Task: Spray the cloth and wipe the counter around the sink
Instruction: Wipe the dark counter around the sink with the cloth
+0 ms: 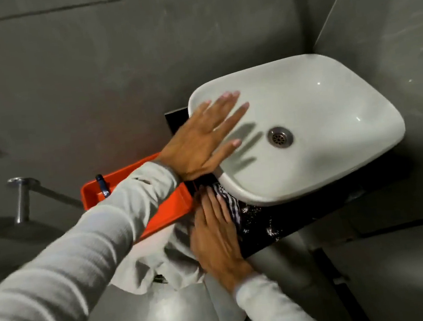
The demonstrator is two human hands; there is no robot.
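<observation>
Right hand flat, fingers extended, presses striped cloth onto wet black bench beside sink, wiping. Left hand, fingers splayed, braces on sink rim, apparently for balance.

Orange tray, seemingly striped cloth

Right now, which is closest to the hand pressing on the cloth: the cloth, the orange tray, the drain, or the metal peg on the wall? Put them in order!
From the right hand in the head view:
1. Striped cloth, under its fingertips on the black counter.
2. Orange tray, just beside it on the left.
3. Drain, up in the white sink.
4. Metal peg, far left on the wall.
</observation>
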